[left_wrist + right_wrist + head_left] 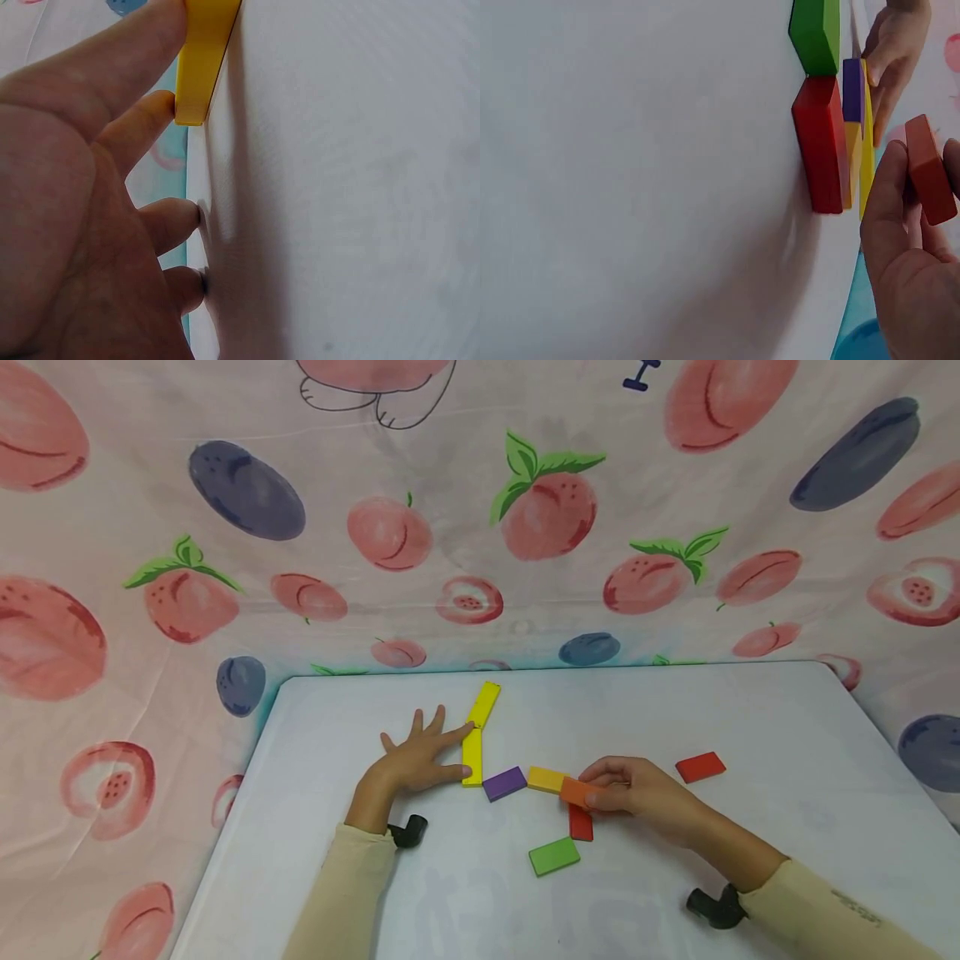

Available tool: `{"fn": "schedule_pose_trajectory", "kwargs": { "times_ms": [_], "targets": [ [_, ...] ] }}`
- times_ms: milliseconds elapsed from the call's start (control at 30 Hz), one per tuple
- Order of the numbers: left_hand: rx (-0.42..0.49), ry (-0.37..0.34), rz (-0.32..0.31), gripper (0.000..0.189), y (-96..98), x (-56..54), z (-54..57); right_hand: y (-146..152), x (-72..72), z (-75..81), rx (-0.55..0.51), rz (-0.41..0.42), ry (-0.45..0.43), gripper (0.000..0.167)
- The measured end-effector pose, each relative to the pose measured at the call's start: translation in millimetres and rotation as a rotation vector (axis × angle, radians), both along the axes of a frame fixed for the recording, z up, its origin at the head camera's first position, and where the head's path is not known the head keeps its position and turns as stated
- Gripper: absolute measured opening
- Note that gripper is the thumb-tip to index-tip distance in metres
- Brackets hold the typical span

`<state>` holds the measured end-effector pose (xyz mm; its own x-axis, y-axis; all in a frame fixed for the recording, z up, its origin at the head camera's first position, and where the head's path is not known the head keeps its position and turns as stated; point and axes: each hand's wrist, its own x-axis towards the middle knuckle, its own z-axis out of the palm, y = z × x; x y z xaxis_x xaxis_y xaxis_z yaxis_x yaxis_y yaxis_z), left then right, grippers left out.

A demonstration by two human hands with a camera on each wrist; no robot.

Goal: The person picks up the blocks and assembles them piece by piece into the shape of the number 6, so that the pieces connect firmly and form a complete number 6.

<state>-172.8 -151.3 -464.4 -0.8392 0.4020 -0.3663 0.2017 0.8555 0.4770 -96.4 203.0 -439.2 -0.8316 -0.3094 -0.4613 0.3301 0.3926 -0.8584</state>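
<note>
My left hand [416,756] lies with spread fingers at the left side of two long yellow blocks. Its thumb and index fingertips touch the near yellow block [472,758], whose far end meets a tilted second yellow block [487,703]. In the left wrist view, the thumb rests against the yellow block [201,64]. My right hand [637,793] pinches an orange block [575,792] between thumb and fingers. That block overlaps an amber block [547,779] and a red block [581,823] in the head view. The right wrist view shows the held orange block [930,171] above the table.
A purple block [505,784] lies between the near yellow and amber blocks. Close to the red block's near end is a green block [554,857]. Another red block [701,767] lies apart on the right of the white table [300,877]. A fruit-print cloth [420,468] hangs behind.
</note>
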Motion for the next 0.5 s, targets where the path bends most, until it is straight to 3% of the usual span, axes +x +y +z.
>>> {"fn": "schedule_pose_trajectory", "kwargs": {
  "times_ms": [300,500],
  "targets": [
    [-0.007,0.004,0.0,0.074,-0.2,0.1,-0.6,-19.6,0.4,-2.3,-0.047,0.115,0.043,0.041],
    [-0.019,0.004,0.002,0.074,0.1,-0.2,-0.8,-30.8,-1.0,-3.9,-0.035,0.145,0.019,0.037]
  ]
}}
